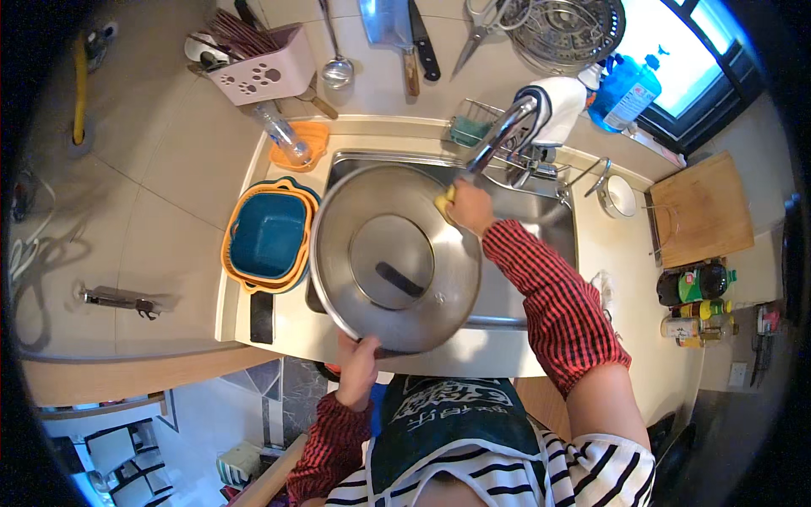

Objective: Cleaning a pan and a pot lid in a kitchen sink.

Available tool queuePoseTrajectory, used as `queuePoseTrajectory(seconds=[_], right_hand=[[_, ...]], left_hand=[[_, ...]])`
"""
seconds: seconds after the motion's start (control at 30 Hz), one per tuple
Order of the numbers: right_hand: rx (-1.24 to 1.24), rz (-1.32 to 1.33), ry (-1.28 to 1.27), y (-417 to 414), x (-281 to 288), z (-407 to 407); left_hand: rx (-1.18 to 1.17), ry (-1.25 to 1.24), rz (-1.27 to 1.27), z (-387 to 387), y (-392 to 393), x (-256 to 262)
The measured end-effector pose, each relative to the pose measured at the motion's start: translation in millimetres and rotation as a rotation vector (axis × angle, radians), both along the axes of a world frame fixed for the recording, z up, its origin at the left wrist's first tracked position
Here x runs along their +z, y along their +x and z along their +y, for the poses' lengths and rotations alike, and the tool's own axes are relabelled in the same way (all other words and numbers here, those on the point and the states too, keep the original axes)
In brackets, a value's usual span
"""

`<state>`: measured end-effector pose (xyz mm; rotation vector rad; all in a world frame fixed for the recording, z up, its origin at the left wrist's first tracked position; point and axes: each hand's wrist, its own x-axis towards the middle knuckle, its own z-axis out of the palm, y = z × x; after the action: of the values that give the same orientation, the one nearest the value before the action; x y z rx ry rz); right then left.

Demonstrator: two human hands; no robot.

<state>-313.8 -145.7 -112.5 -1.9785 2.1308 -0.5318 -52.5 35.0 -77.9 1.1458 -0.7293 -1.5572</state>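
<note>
A large round stainless-steel pan lid [393,336] with a round centre panel and a dark bar handle [399,279] lies tilted over the sink [545,234]. My left hand [358,364] grips its near rim, thumb on top and fingers hidden underneath. Pinched in my right hand [472,206] is a yellow sponge [445,201], pressed against the lid's far right part. Just beyond that hand the chrome faucet [497,142] reaches over the sink, a white cloth [561,111] draped on it.
Nested blue and orange baskets [266,234] stand left of the sink. Behind them a plastic bottle [283,134] leans in an orange tray [317,142]. A cleaver [405,63] and scissors [478,35] hang on the wall. To the right are a bowl [618,196] and a cutting board [703,212].
</note>
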Motion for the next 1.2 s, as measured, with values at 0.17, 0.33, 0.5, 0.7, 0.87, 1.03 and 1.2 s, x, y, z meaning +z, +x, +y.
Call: queuePoseTrajectory(seconds=[0.17, 0.33, 0.5, 0.7, 0.87, 1.03, 1.2], right_hand=[[-0.302, -0.238, 0.4, -38, -63, 64], [-0.063, -1.282, 0.808, 41, -77, 147], [-0.175, -1.584, 0.969, 78, -132, 164], [-0.147, -0.684, 0.538, -13, -96, 131], [-0.257, -0.425, 0.206, -99, -105, 80], [-0.468, -0.627, 0.157, -182, -47, 46], [-0.728, -0.317, -0.125, -237, -30, -1]], left_hand=[[0.046, -0.174, -0.062, -17, -53, -37], [0.18, 0.093, -0.332, -12, -89, -80], [0.15, -0.024, -0.412, -6, -91, -103], [-0.019, -0.107, -0.552, 6, -60, -99], [-0.327, -0.294, -0.512, 2, -39, -129], [-0.143, 0.267, 0.155, -22, -36, -118], [-0.079, 0.344, 0.214, -30, -58, -114]])
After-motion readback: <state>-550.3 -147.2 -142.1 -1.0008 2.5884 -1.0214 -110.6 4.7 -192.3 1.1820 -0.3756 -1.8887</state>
